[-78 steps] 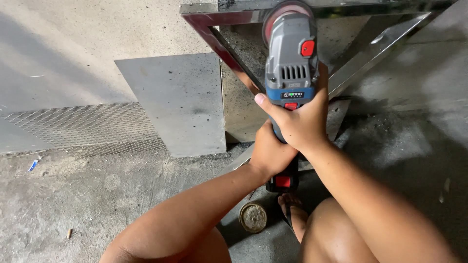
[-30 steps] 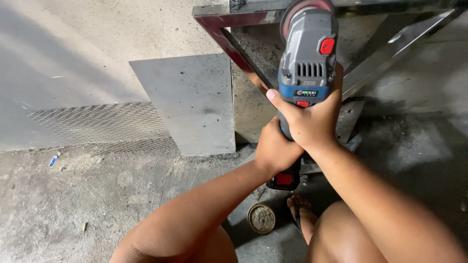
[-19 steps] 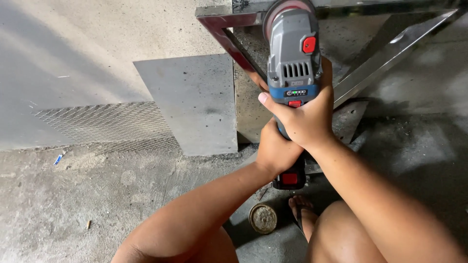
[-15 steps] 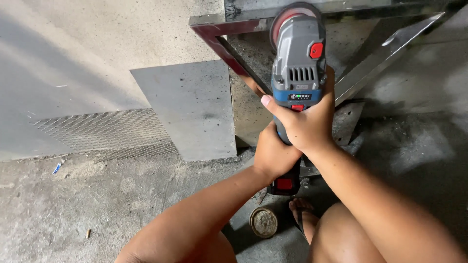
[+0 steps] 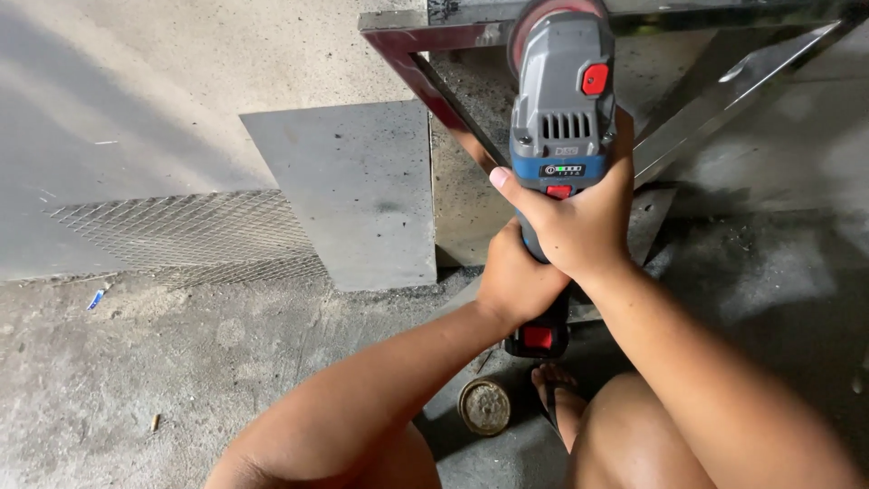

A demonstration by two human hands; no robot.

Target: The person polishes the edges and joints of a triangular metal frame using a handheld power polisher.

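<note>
**Two hands clamped on a cordless grinder at the frame corner**

The right hand (image 5: 579, 226) was wrapped tight round the middle of the angle grinder (image 5: 561, 118), thumb laid across the body just below the vent slots. The left hand (image 5: 516, 281) was closed round the handle lower down, just above the battery pack (image 5: 539, 337) with its red catch. Both grips were full fists, no fingers loose.

The grinder pointed away from the person, its red-rimmed disc (image 5: 543, 14) at the top edge of the view, right against the corner of a steel frame (image 5: 407, 45); whether the disc actually touched the metal could not be told. The tool looked dense and stiff, with its weight split between the head and the battery, so a hold at the body and another at the tail seemed the sound way to steady it. Its plastic casing appeared smooth, likely slippery under sweat.

A flat grey metal sheet (image 5: 353, 190) lay left of the frame, partly over a piece of expanded mesh (image 5: 181, 235). On the dusty concrete floor (image 5: 136, 380), a worn round disc (image 5: 484, 407) sat just beside the person's sandalled foot (image 5: 561, 398).
</note>
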